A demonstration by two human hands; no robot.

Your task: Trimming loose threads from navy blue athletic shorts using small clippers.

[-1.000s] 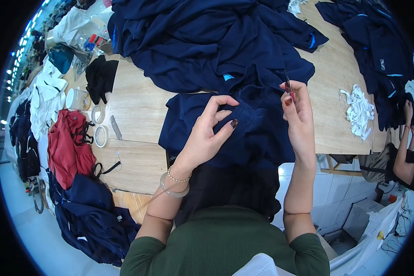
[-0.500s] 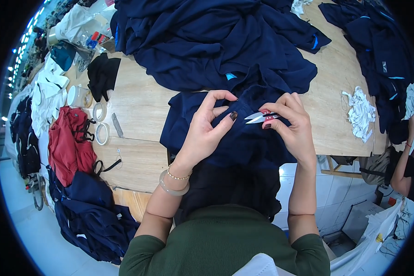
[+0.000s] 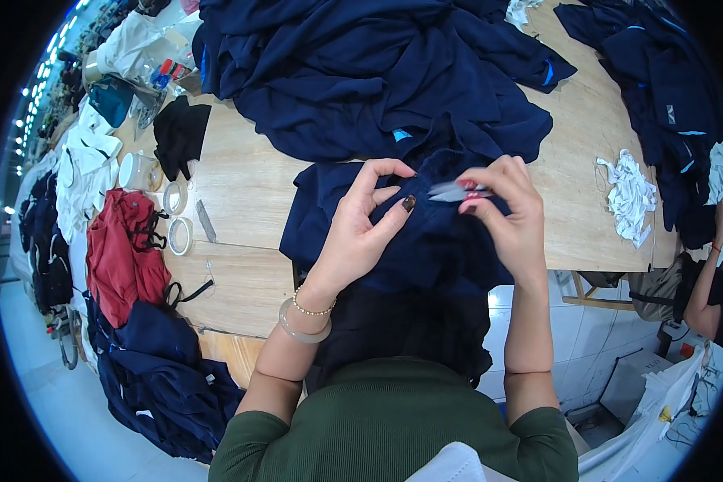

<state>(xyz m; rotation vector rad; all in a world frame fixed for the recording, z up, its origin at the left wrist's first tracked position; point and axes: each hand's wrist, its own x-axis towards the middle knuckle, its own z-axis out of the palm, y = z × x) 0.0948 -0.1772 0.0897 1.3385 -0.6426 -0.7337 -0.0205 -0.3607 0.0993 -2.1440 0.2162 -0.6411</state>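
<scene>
A navy garment [image 3: 329, 201] lies at the table's front edge and hangs over my lap. My left hand [image 3: 365, 229] is bent around a gathered part of it, with thumb and index finger at the fabric; the other fingertips are partly hidden. Thread snips [image 3: 472, 194] with red grips and silver blades sit between the thumb and fingers of my right hand [image 3: 510, 213]. The blades point left towards the gathered cloth and are blurred by motion. Whether they touch the cloth, I cannot tell.
A big heap of navy garments [image 3: 353, 88] covers the far table. White scraps [image 3: 631, 197] lie right; tape rolls [image 3: 180, 236], a red garment [image 3: 124, 249] and black cloth [image 3: 181, 132] lie left. Another person's arm [image 3: 708, 277] shows at far right, near more navy garments [image 3: 659, 88].
The snips' blades have drawn closer together and swung slightly upward as my right fingers squeeze. My left hand stays in place on the garment.
</scene>
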